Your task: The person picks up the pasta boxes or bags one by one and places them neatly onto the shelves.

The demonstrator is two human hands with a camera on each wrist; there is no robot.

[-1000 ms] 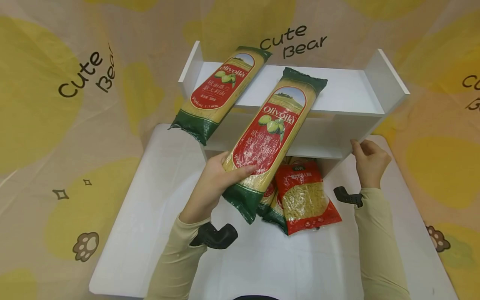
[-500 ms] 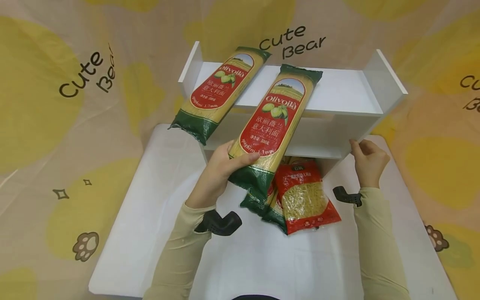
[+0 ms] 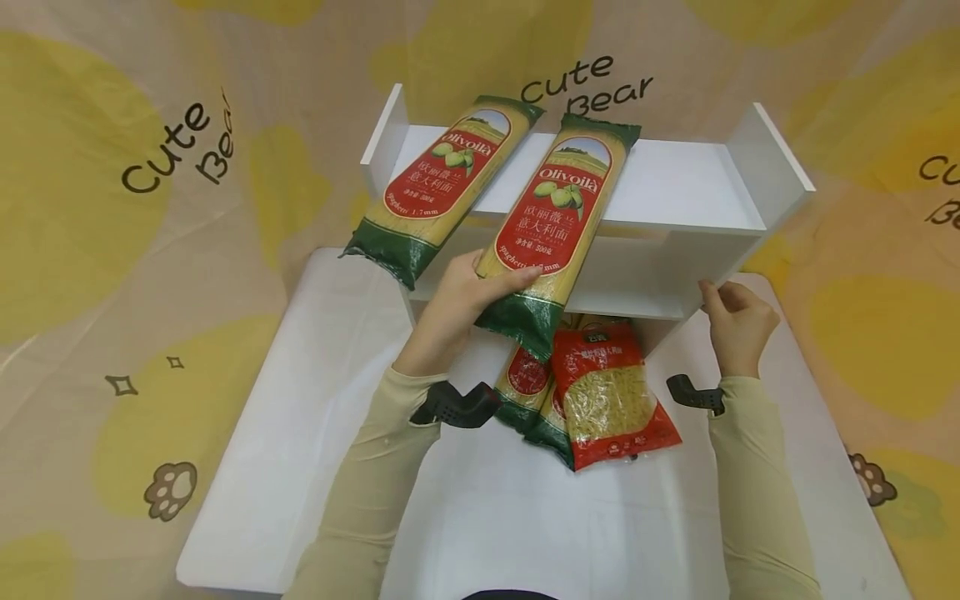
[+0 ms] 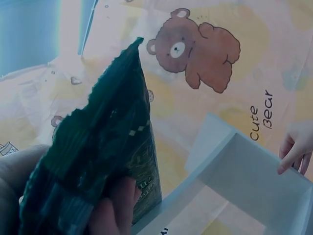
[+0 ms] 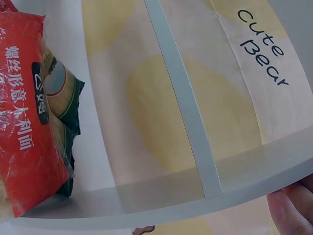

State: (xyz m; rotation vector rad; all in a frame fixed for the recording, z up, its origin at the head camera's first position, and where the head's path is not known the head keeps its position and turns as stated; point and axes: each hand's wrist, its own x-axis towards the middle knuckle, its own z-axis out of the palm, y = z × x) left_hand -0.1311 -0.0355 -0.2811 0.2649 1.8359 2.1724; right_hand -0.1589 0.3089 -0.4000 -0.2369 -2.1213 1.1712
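Note:
My left hand grips the lower end of a spaghetti pack, green-ended with a red label, thumb across its front. The pack tilts with its upper end over the top board of a white shelf; whether it touches the board I cannot tell. To its left, another spaghetti pack lies slanted on the top board, its lower end jutting past the front edge. My right hand pinches the shelf's right side panel at its front edge. In the left wrist view, the held pack's green end hides much of my left hand.
Below the shelf, a red bag of pasta lies over more spaghetti packs on the white table. Raised side panels bound the top board at both ends. A bear-print cloth hangs behind and spreads around the table.
My left hand has moved up and forward, carrying the held spaghetti pack farther over the top board and nearer the other pack. My right hand stays on the side panel.

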